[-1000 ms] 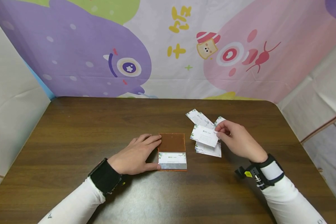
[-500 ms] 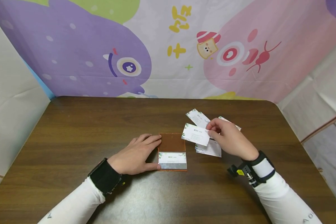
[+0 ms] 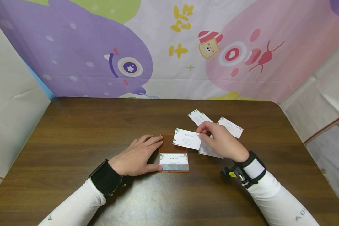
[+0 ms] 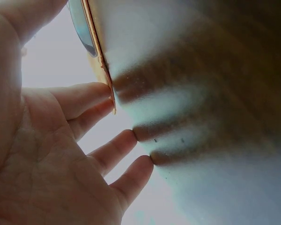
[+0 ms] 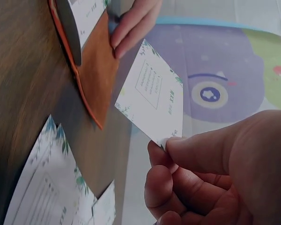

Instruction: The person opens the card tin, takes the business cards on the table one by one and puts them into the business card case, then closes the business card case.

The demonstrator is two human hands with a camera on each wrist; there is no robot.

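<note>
Near the table's middle an orange-brown card holder (image 3: pixel 173 144) lies unfolded, with a white card (image 3: pixel 173 159) tucked in the grey pocket (image 3: pixel 173 168) of its near half. My left hand (image 3: pixel 135 155) rests at its left side, fingers spread and fairly straight; a fingertip touches the far left edge and the thumb the near left corner. Between thumb and fingers my right hand (image 3: pixel 223 138) pinches the right corner of a white business card (image 3: pixel 186 139) printed with green leaves. That card hangs above the holder's bare far half, tilted in the right wrist view.
Several similar cards (image 3: pixel 230 127) lie loosely spread on the brown wooden table (image 3: pixel 101 122), behind and right of the holder, partly hidden by my right hand. A printed cartoon cloth (image 3: pixel 164 62) hangs along the table's far edge.
My right hand has carried the pinched card leftward from above the loose cards to above the holder, uncovering a card at the right. My left hand and the holder stay put.
</note>
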